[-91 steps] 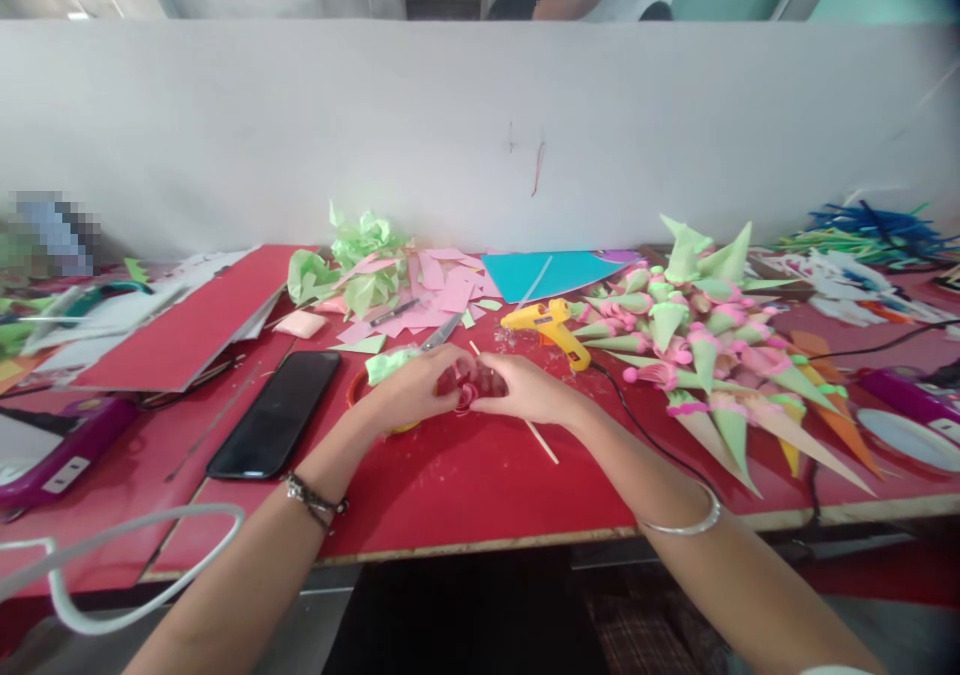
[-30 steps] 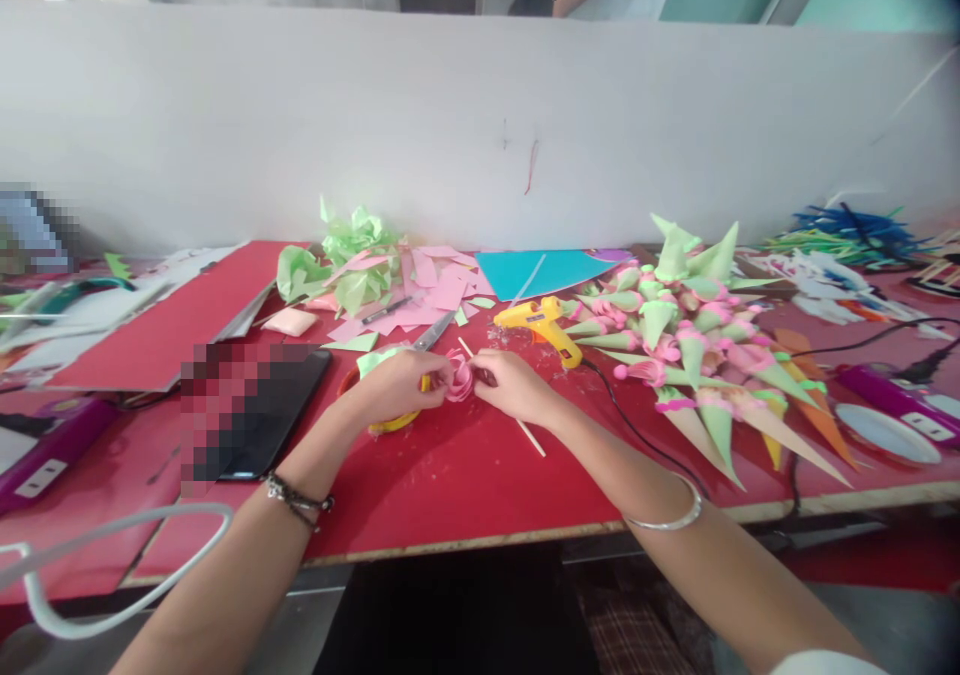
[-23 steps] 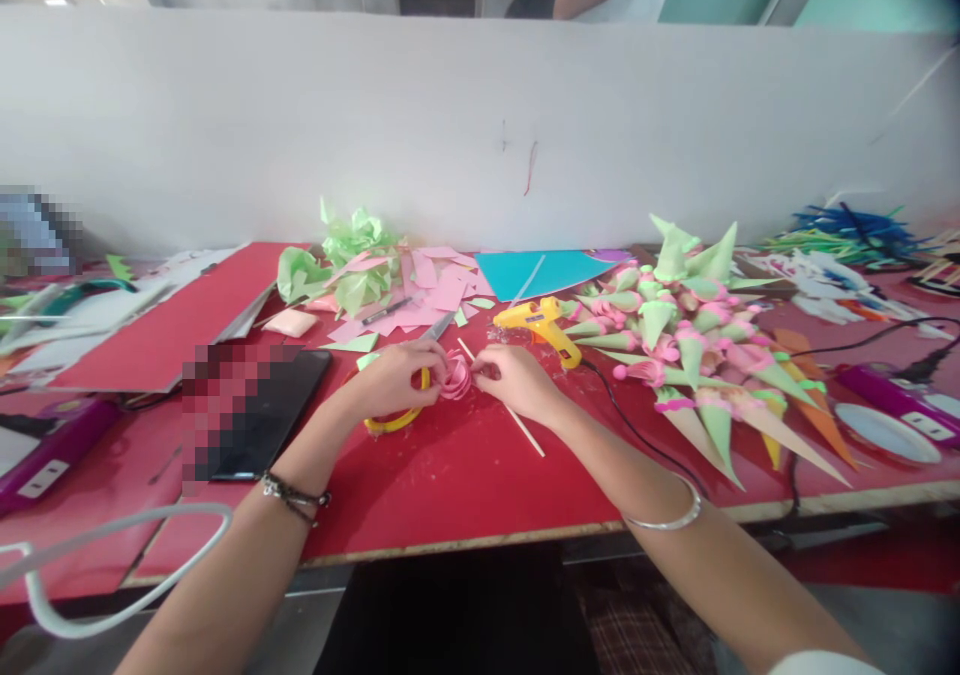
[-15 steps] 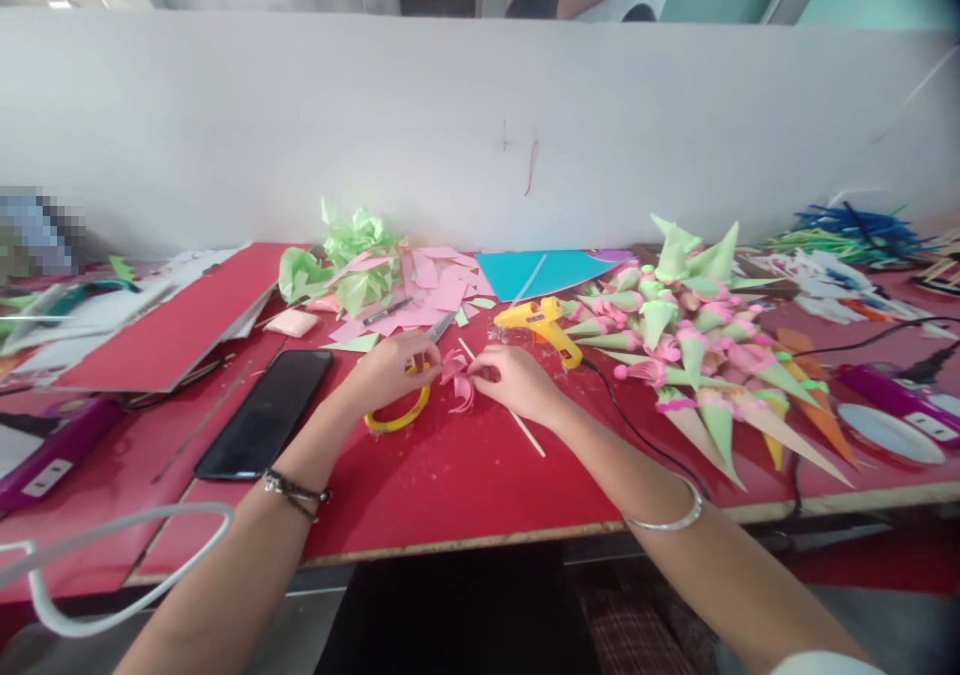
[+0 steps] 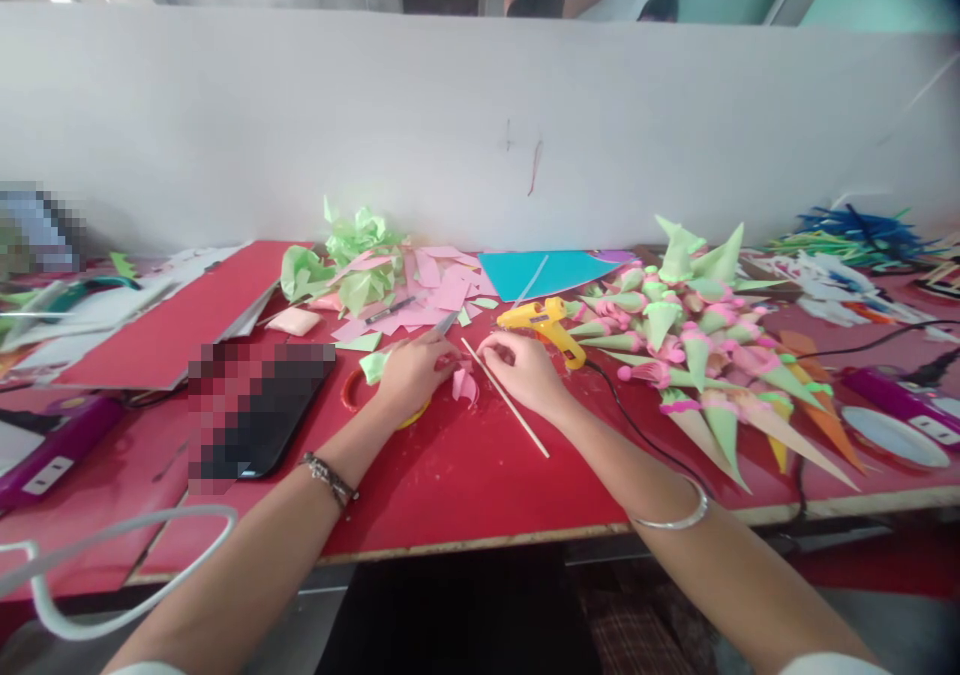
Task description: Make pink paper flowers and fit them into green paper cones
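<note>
- a curled strip of pink paper (image 5: 466, 387) is between the 2 hands, over the flat red tabletop (image 5: 450, 500); i cannot tell whether it rests there.
- the left hand (image 5: 415, 370) is bent narrow, fingertips close together just beside the curled strip; i cannot tell whether they grip it.
- the right hand (image 5: 523, 367) has its thumb and forefinger curved to a narrow pinch; what, if anything, is inside it is too small to tell.
- a thin pale wooden stick (image 5: 519, 420) lies aslant beside the right hand, its lower end toward the table's near edge.
- a shallow white round dish (image 5: 892, 438) with a reddish rim sits at the far right.
- near it, a heap of pointed green and cream paper cones (image 5: 696, 363) lies on its side; pink pieces show at the wide ends of several.
- a small pale pink pillow-shaped packet (image 5: 295, 321) lies left of the pink paper scraps (image 5: 448, 290); its contents cannot be seen.
- a yellow plastic glue gun (image 5: 551, 327) with a black cord lies between the right hand and the cones.
- a black rectangular phone (image 5: 289, 425) lies left of the left hand.
</note>
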`<state>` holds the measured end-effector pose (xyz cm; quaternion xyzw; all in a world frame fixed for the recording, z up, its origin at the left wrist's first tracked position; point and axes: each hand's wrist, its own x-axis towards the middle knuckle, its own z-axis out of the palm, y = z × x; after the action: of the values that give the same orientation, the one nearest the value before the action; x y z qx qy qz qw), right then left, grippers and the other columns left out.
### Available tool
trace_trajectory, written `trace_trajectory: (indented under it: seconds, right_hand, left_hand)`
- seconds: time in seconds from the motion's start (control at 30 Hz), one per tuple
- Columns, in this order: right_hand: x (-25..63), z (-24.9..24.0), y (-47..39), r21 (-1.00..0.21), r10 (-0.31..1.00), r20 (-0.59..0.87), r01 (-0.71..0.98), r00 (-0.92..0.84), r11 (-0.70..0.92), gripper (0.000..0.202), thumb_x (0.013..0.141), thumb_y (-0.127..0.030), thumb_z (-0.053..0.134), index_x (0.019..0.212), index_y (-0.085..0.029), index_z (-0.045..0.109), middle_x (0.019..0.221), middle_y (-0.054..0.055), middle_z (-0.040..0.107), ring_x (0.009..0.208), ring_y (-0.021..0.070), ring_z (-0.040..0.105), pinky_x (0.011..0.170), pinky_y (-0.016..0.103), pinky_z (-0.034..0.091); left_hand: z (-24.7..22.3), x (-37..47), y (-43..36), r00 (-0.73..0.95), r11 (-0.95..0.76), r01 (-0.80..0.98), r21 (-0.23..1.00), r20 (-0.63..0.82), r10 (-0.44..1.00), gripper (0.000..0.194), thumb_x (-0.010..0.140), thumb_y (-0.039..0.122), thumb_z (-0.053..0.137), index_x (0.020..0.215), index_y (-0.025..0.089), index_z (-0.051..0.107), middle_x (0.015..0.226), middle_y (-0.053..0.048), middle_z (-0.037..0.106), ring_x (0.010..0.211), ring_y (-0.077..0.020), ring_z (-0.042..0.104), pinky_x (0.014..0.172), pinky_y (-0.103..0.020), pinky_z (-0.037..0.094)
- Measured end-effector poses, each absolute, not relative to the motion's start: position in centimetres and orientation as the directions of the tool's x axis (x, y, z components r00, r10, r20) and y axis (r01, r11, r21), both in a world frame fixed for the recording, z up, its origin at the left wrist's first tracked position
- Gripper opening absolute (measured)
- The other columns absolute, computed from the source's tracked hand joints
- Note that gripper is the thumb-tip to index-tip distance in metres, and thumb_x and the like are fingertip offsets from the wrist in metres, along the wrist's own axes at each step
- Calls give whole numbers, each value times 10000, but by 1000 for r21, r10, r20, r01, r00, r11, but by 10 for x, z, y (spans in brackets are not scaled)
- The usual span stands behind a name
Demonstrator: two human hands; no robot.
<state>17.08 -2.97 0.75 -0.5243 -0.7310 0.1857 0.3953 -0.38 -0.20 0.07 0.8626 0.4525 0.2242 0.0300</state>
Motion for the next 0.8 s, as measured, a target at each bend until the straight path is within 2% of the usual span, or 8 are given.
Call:
trace_trajectory:
  seconds: [0.1,0.2,0.3,0.4,0.5,0.67,0.8]
  right_hand:
    - [171,8,-31,-710,913,392,595,-111,377,146,760,-224,437,769,-173,574,656,1,568,556,105,484,546,221,378]
    - [169,8,-31,-762,914,388,516,-121,392,187,773,-273,449,904,-177,542,718,9,551,599,108,495,571,227,402]
    - [167,6,-30,-845,915,344,356,-209,399,256,776,-333,477,989,-193,497,827,23,544,672,110,524,604,232,433]
    - [166,4,-27,-896,918,318,240,-236,373,231,751,-344,526,930,-199,515,859,29,552,739,126,550,633,243,452]
    - [166,3,-27,-911,923,316,202,-220,360,207,731,-323,555,895,-197,536,842,23,563,777,137,563,650,247,462]
    - [165,4,-29,-933,925,293,138,-243,332,257,716,-297,580,956,-208,550,898,25,587,774,136,584,661,249,482]
    - [165,7,-30,-966,931,246,11,-269,259,231,737,-285,560,954,-208,563,894,20,613,723,122,606,679,255,498]
  left_hand:
    - [3,-4,-1,436,-591,735,332,437,787,141,759,182,491,832,213,609,866,-13,556,764,-149,526,671,-253,394]
    - [8,-5,-4,371,-645,663,380,582,724,168,747,123,482,818,197,615,889,-24,509,813,-141,502,721,-252,402]
    - [12,-4,-7,380,-727,593,345,677,631,142,750,118,504,780,191,622,906,-33,469,856,-144,474,747,-264,403]
    - [12,-3,-9,426,-795,534,288,721,547,122,761,128,517,777,188,621,913,-40,458,863,-149,468,709,-264,411]
    - [10,-3,-9,447,-830,507,233,751,485,126,765,122,516,793,192,617,906,-38,459,859,-151,471,678,-263,416]
    - [10,-5,-9,453,-826,526,204,754,475,153,771,121,504,797,219,618,937,-43,441,867,-155,475,679,-274,445]
    - [12,-7,-10,450,-827,528,193,763,465,165,775,137,503,820,245,620,947,-52,442,883,-161,472,705,-291,460]
